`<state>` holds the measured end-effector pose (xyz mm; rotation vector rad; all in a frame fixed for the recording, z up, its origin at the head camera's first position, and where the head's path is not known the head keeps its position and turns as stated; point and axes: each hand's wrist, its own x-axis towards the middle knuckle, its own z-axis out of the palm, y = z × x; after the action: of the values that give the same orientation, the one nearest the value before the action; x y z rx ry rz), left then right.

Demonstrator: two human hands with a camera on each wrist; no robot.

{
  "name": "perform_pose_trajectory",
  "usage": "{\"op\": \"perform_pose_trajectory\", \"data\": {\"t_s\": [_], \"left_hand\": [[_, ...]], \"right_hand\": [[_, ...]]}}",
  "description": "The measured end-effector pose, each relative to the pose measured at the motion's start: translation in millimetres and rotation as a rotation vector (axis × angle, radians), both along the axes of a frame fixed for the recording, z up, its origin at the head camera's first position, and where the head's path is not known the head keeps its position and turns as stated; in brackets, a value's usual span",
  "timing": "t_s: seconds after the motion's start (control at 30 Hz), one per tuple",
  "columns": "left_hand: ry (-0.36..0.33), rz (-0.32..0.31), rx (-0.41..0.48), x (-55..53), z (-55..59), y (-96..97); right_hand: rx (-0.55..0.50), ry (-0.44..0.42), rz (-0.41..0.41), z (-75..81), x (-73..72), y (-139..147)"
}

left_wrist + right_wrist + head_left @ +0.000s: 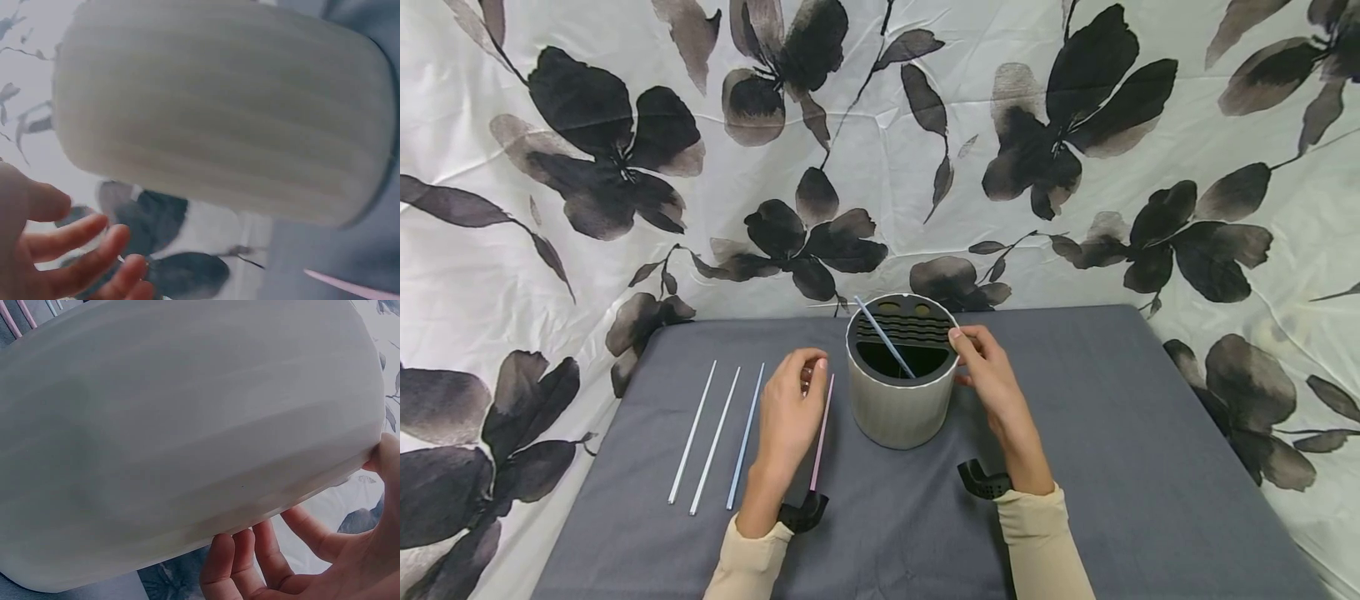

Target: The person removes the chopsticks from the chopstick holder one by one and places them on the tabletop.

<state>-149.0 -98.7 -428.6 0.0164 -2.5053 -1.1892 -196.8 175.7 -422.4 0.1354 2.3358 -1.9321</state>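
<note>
A ribbed off-white round holder [898, 412] with a dark slotted top stands upright at the back middle of the table. One thin blue stick [880, 329] leans in its large front opening, the upper end slanting left. My right hand [996, 379] holds the holder's right side, thumb at the rim and fingertips against the wall [187, 456]. Left of the holder, apart from it, my left hand [792, 408] hovers with loosely bent fingers and nothing in them. Beneath that hand lies a pink stick [822, 437], partly hidden by it.
Two whitish sticks, the outer stick [692, 433] and the inner stick [715, 442], lie left of my left hand with another blue stick [746, 437]. Grey cloth [1120, 467] covers the table. A floral curtain [880, 167] hangs behind its back edge.
</note>
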Motion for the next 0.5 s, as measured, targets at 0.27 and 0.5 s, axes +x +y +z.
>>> {"op": "perform_pose_trajectory", "data": {"t_s": [0.27, 0.5], "left_hand": [[0.236, -0.102, 0.19, 5.5, 29.5, 22.1], [0.23, -0.157, 0.172, -0.5, 36.2, 44.9]], "right_hand": [[-0.004, 0.007, -0.004, 0.8, 0.3, -1], [-0.005, 0.008, -0.009, -0.7, 0.1, -1]]}}
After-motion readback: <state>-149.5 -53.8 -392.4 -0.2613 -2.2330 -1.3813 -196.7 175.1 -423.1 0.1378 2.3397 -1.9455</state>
